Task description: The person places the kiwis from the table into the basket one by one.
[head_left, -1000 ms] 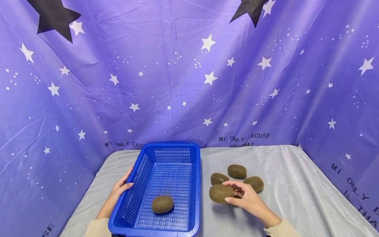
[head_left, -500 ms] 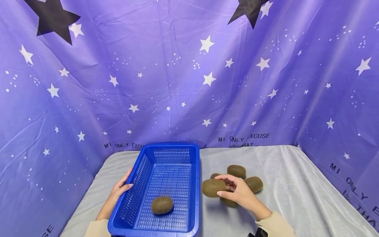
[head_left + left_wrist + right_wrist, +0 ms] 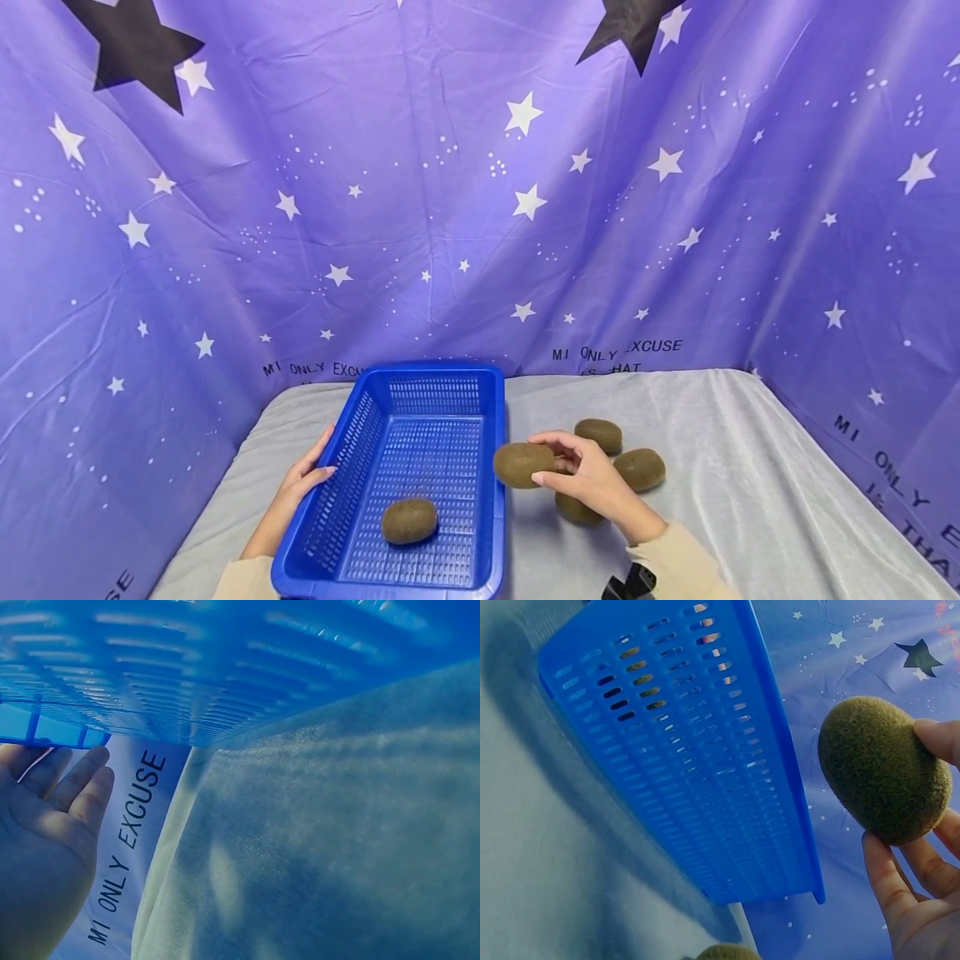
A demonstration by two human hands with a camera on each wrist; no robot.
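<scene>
My right hand point(image 3: 588, 482) holds a brown fuzzy kiwi point(image 3: 524, 465) between thumb and fingers, up beside the right rim of the blue plastic basket point(image 3: 491, 533). In the right wrist view the kiwi point(image 3: 877, 769) hangs outside the basket's perforated wall point(image 3: 705, 750). Another kiwi point(image 3: 409, 521) lies on the basket floor, toward the near end. On the left, my left hand point(image 3: 300, 483) grips the basket's rim, thumb over the edge; in the left wrist view its fingers point(image 3: 90, 795) reach up beneath the rim.
Right of the basket, kiwis lie on the grey cloth point(image 3: 720, 500): one at the back point(image 3: 597, 436), a right-hand kiwi point(image 3: 639, 469) and a near kiwi point(image 3: 577, 508) partly behind my right hand. A purple star-print curtain point(image 3: 450, 208) stands behind and at both sides.
My right hand has carried its kiwi leftward and slightly up, from over the other kiwis to the basket's right rim. My left hand and the basket have stayed in place.
</scene>
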